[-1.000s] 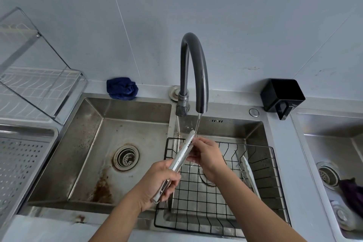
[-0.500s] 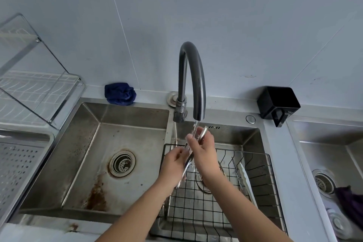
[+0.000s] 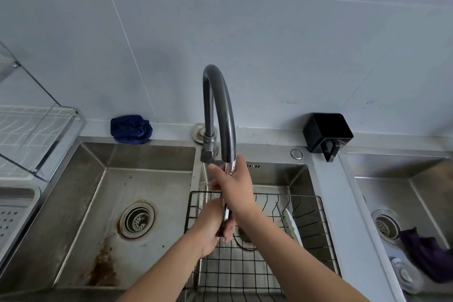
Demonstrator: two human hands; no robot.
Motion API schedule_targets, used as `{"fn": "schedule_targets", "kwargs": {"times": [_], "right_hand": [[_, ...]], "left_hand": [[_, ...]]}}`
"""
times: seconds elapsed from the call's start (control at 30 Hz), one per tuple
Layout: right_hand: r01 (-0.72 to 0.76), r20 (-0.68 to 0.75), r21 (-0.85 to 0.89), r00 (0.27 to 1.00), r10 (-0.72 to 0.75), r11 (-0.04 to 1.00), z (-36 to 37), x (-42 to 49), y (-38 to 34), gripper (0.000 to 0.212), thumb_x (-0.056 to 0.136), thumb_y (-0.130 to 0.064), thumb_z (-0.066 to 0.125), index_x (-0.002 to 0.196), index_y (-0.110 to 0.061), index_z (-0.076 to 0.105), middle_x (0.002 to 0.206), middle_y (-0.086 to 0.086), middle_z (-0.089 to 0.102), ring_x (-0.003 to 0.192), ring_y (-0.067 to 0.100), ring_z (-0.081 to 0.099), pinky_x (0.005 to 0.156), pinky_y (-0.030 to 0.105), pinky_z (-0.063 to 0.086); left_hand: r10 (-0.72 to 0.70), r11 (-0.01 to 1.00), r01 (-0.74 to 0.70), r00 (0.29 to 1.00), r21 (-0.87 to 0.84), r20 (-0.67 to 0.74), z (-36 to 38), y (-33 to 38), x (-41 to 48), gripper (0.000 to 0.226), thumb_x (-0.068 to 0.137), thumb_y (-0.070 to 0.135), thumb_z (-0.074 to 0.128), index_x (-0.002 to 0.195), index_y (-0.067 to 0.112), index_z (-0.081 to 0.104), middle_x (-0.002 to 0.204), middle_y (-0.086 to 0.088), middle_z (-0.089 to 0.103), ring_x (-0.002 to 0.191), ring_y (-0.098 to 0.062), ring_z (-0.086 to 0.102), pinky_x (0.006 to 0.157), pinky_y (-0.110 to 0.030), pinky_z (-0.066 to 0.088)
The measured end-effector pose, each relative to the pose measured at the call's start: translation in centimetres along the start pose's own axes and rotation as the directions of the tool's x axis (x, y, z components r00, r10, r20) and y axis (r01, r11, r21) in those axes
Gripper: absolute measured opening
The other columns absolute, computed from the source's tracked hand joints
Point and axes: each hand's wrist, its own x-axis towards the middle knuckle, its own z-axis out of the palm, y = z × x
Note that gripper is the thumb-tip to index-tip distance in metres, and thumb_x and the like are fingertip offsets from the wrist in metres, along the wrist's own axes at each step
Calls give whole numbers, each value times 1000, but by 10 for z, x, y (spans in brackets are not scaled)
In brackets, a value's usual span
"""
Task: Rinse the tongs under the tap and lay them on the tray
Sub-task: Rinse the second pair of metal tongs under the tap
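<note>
Steel double sink (image 3: 73,203) fills the lower frame; left basin has a round drain (image 3: 137,218) and a brown rust stain in front of it. A black wire rack (image 3: 316,218) sits in the right basin, with a white utensil (image 3: 293,225) leaning inside it. A second sink (image 3: 416,191) lies at far right, holding a purple cloth (image 3: 426,255). A perforated tray (image 3: 14,213) sits at far left, well apart from the hands, below a clear dish rack (image 3: 36,135).

Dark gooseneck tap (image 3: 218,105) arches over the divider; its spout ends just above the right hand (image 3: 235,186). Tongs (image 3: 226,213) are held near upright under the spout, over the wire rack. The right hand is wrapped closed round their upper part, tips almost hidden by its fingers (image 3: 215,171). The left hand (image 3: 210,225) is curled closed round the lower handle end; only a short strip of metal shows between the two hands.

Blue cloth (image 3: 131,129) lies on the back ledge left of the tap; black holder (image 3: 327,133) stands to its right. No legible writing.
</note>
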Motion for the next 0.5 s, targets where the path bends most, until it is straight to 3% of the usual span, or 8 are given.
{"fn": "schedule_targets", "kwargs": {"times": [0.07,0.13,0.2,0.27,0.33,0.4,0.47,0.5], "right_hand": [[-59,87,15,995,58,998,-1,-2,1,52,75,-34,86,112,-19,54,71,-6,67,60,17,66,62,34,61],[-119,196,79,975,101,990,-7,-2,-3,59,67,-35,92,110,-16,57,81,2,66,67,21,67,66,41,62],[-209,322,248,939,122,946,-15,1,-8,55,70,-35,93,104,-11,59,83,3,67,68,20,63,64,36,60],[-225,332,288,935,123,931,-13,2,-9,46,79,-36,87,104,-9,59,86,6,70,66,18,63,63,33,59],[-87,224,-51,970,97,995,-3,0,-5,49,82,-38,84,108,-6,58,86,3,68,64,10,64,63,28,59],[29,132,-320,991,15,947,8,-7,5,44,82,-35,83,107,-9,58,85,-3,67,68,0,65,65,17,55],[-35,43,-164,998,43,986,13,-11,5,38,85,-34,80,108,-10,61,93,8,72,83,11,72,75,25,60],[-92,5,-7,996,92,996,12,-9,1,40,86,-34,78,107,-4,63,93,14,72,83,22,72,75,31,61]], "left_hand": [[-93,992,99,993,-84,74,-5,-1,-2,56,102,35,29,55,11,47,41,-1,34,37,-16,28,43,-26,26],[-123,978,158,963,-135,241,-12,0,-7,60,101,50,32,58,8,42,39,0,31,34,-15,25,42,-23,22],[-108,960,207,895,-187,434,-20,1,-11,72,100,65,31,65,4,47,39,0,33,32,-14,25,41,-20,24],[-96,949,228,869,-219,486,-22,2,-11,80,96,75,28,67,3,48,39,0,33,32,-14,25,39,-19,24],[-90,969,149,956,-196,280,-17,0,-7,80,97,73,25,62,5,49,39,-2,35,31,-15,28,38,-22,24],[23,998,-31,990,-56,-139,-10,-4,-1,73,103,58,26,69,3,59,41,-7,43,30,-18,32,39,-25,24],[225,967,-146,874,209,-430,-5,-7,2,65,105,55,28,70,14,64,45,-2,53,34,-17,44,42,-28,30],[313,931,-161,817,328,-485,-3,-7,1,66,103,62,29,65,21,62,47,3,56,40,-14,49,46,-28,34]]}}
